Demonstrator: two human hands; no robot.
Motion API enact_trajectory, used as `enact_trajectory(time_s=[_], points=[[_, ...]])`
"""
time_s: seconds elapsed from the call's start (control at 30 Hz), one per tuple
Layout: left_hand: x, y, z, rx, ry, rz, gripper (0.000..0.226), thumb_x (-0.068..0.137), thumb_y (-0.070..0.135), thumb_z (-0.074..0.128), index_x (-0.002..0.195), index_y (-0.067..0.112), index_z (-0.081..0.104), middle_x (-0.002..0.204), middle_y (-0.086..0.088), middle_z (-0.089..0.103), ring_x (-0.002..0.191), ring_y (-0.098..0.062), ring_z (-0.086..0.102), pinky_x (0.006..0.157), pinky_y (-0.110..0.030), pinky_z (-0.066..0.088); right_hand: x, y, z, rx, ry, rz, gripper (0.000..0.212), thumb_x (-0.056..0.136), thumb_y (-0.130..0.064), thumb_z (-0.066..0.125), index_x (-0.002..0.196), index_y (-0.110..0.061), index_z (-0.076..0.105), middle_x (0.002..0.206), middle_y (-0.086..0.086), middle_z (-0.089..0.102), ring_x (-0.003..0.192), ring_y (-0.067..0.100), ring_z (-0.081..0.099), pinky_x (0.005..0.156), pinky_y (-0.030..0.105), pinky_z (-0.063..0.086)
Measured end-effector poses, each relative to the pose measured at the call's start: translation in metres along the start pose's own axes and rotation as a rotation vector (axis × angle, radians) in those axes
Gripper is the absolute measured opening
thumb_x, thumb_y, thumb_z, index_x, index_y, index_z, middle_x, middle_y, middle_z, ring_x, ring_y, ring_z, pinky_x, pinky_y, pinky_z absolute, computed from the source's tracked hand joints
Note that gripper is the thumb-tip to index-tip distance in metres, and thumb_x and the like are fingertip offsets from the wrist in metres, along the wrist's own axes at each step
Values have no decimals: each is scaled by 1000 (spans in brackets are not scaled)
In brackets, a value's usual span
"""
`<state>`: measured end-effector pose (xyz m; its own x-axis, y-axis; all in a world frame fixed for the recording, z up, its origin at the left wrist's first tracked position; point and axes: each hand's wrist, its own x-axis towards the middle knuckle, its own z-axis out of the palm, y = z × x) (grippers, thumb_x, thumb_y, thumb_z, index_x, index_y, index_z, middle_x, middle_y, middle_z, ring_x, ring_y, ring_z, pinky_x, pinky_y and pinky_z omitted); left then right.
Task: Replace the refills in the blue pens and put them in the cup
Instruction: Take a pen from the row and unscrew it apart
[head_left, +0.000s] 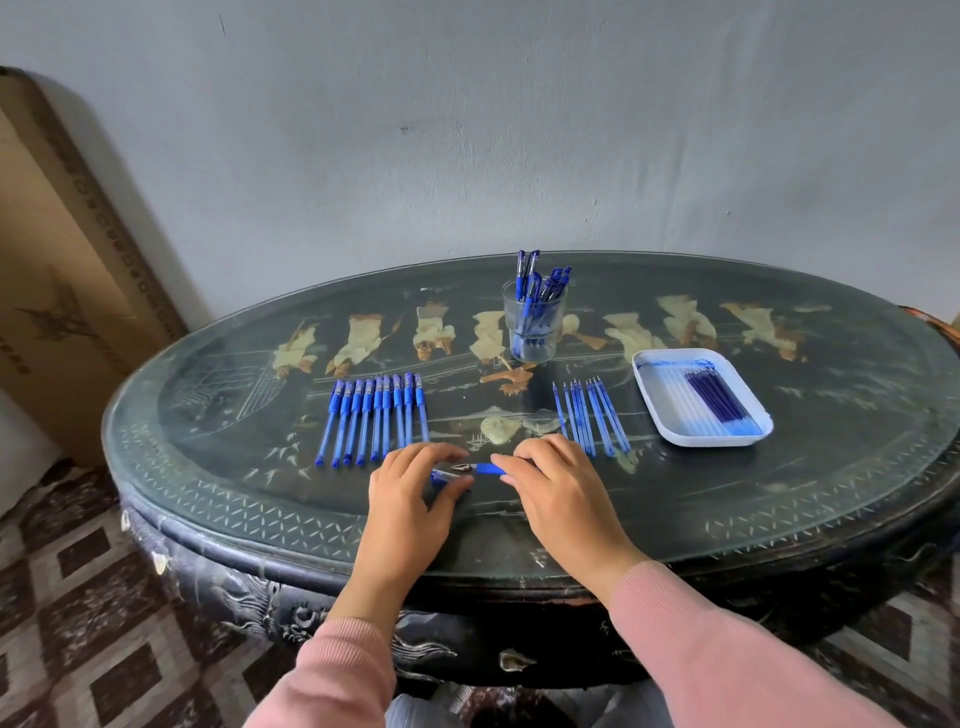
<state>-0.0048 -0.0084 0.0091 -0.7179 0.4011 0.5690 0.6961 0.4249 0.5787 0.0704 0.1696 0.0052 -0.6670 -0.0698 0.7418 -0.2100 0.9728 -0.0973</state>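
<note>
Pen (485, 469): in work, held just above the table (779, 499) near its front edge. Right hand (558, 486) pinches the blue grip, metal tip pointing left. Left hand (410, 491) has fingers curled on a clear piece (441, 476), cap or barrel, cannot tell.
Pens (374, 415): row at left, untouched.
Refills (592, 415): row at right, beside tray (660, 410).
Cup (534, 322): behind, part filled.
Risk: loose piece slips from the fingers, rolls on smooth glass, drops off the near edge; wrists may nudge either row.
</note>
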Motion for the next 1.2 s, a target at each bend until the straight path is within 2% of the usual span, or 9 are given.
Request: enact_trajectory(time_s=[0.13, 0.3, 0.4, 0.5, 0.7, 0.8, 0.9, 1.07, 1.2], points=[[2, -3, 1, 29, 2, 35, 21, 92, 45, 55, 94, 28, 66, 96, 19, 63, 91, -12, 59, 78, -49, 50, 0, 0, 0, 4, -5, -10, 24, 82, -7, 77, 106, -11, 74, 89, 1, 62, 82, 21, 57, 75, 34, 52], [0, 0, -1, -5, -29, -25, 44, 84, 51, 66, 122, 30, 61, 106, 23, 63, 105, -3, 55, 93, -34, 44, 0, 0, 1, 8, -17, 7, 27, 82, -7, 77, 108, -12, 73, 89, 0, 62, 83, 20, 55, 77, 32, 52], [0, 1, -1, -12, 23, 1, 20, 82, 29, 75, 100, 24, 67, 96, 23, 64, 95, -5, 57, 86, -39, 49, 0, 1, 2, 13, -17, 7, 26, 82, -5, 77, 107, -11, 73, 89, 0, 62, 83, 20, 56, 77, 33, 52], [2, 1, 0, 18, 41, 21, 19, 88, 35, 64, 86, 17, 70, 87, 19, 62, 84, -8, 55, 78, -41, 51, 0, 0, 2, 13, -22, 1, 24, 82, -6, 77, 105, -12, 74, 89, 0, 62, 82, 21, 56, 76, 33, 52], [0, 6, -5, -35, -20, -49, 49, 79, 47, 75, 122, 26, 64, 102, 23, 65, 102, 3, 55, 95, -13, 39, 1, 0, 1, 6, -34, 14, 26, 82, -8, 78, 107, -12, 74, 90, 0, 63, 83, 20, 57, 76, 32, 52], [1, 6, -4, -29, 3, -30, 25, 77, 20, 81, 99, 23, 70, 94, 22, 66, 96, -1, 58, 88, -20, 45, 1, 0, 1, 3, -34, 10, 26, 81, -7, 78, 106, -12, 74, 90, 1, 63, 83, 20, 57, 76, 33, 53], [1, 4, -4, -17, -9, -41, 4, 84, 21, 73, 86, 19, 69, 84, 16, 64, 85, -4, 55, 80, -16, 44, 0, -1, 2, -2, -44, 4, 26, 81, -8, 78, 106, -12, 74, 90, 1, 63, 84, 20, 57, 76, 33, 53], [0, 6, -7, -57, -27, -211, 28, 94, 37, 48, 76, 20, 61, 75, 10, 61, 80, -5, 54, 72, -8, 37, 0, 1, 2, -8, -39, 28, 24, 82, -7, 77, 105, -13, 73, 90, 0, 62, 84, 20, 56, 78, 32, 52], [3, 10, -10, -111, 60, -344, 14, 96, 26, 57, 86, 18, 62, 82, 8, 65, 78, -1, 58, 67, -4, 38, 0, 0, 2, -17, -47, 46, 27, 82, -7, 77, 107, -13, 72, 92, 0, 62, 84, 19, 56, 77, 32, 53]])
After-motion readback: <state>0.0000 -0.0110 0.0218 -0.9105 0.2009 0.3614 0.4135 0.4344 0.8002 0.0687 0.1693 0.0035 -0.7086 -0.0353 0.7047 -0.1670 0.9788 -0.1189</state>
